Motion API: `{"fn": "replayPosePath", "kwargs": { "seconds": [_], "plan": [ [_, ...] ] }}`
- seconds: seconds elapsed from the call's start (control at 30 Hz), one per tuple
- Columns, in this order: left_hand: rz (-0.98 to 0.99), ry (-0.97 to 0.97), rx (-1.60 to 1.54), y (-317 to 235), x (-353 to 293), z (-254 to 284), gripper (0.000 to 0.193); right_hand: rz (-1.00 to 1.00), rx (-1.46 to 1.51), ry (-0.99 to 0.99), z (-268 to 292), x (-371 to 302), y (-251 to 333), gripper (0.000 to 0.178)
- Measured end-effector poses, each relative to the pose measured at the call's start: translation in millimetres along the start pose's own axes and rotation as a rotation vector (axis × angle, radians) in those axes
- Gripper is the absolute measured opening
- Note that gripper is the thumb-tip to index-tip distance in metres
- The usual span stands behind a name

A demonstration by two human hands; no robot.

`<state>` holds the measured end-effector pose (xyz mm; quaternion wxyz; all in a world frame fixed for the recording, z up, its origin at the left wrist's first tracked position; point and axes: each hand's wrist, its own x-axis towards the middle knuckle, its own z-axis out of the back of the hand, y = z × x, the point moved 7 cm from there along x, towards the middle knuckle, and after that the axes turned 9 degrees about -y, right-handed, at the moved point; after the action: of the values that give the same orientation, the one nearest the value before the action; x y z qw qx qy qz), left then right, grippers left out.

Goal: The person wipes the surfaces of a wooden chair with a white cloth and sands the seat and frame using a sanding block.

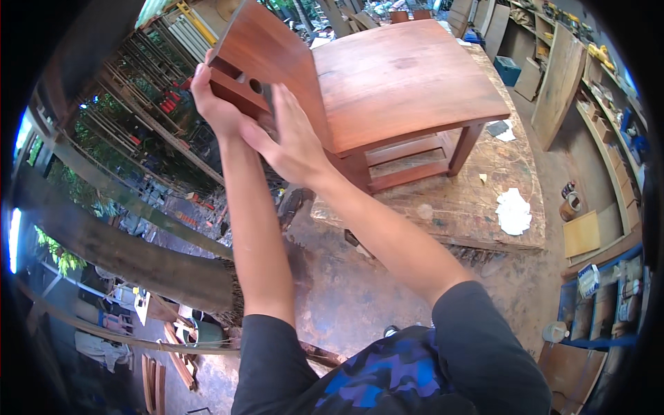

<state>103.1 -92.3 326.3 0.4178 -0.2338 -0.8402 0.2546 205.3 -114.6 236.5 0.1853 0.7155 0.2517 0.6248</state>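
A reddish-brown wooden chair stands on a worn workbench, its backrest on the left. My left hand is wrapped around the outer edge of the backrest, by a rail with a round dark hole. My right hand lies along the back of the same rail, fingers straight and together, thumb below near my left wrist. Between its fingers and the wood shows a sliver of dark grey sheet, which looks like sandpaper; most of it is hidden by the hand.
A crumpled white cloth or paper lies on the bench's right side, and a small dark grey piece lies on white paper behind it. Wooden shelving lines the right. Curved beams cross the left, with wood strips on the floor.
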Motion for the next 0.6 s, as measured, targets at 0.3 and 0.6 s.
{"fn": "replayPosePath", "kwargs": {
  "seconds": [0.3,0.6],
  "plan": [
    [-0.013,-0.068,0.083,-3.3,12.8,0.7,0.059,0.248,-0.309,-0.103,143.3,-121.2,-10.9,0.054],
    [-0.045,-0.066,0.129,-4.6,10.5,-0.1,0.063,-0.511,-1.285,0.346,477.5,-270.0,-237.2,0.074]
  ]
}}
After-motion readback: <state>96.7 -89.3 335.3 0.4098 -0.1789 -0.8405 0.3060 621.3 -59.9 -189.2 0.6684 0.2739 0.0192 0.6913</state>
